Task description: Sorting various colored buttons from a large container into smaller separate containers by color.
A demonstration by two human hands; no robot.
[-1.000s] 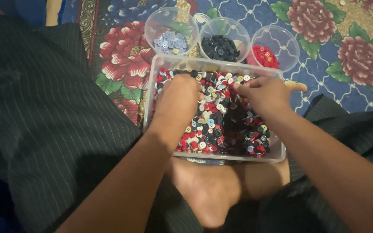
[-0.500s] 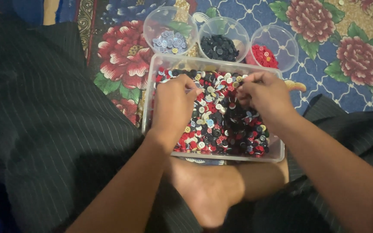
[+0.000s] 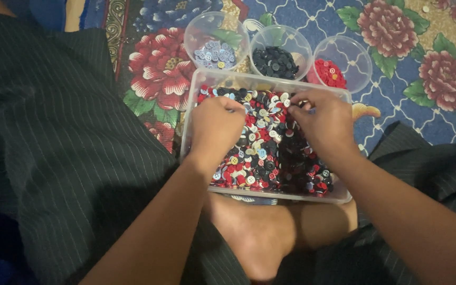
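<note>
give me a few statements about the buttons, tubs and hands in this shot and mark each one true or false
1. Both hands, left hand and right hand, are down in the rectangular clear tub of mixed buttons. True.
2. Three round cups stand beyond the tub. True.
3. The middle cup holds red buttons. False: it holds dark ones; the red ones are in the right cup.
4. The left cup is empty. False: it holds pale blue buttons.
5. The tub sits on a bare wooden table. False: a flowered rug lies underneath.
</note>
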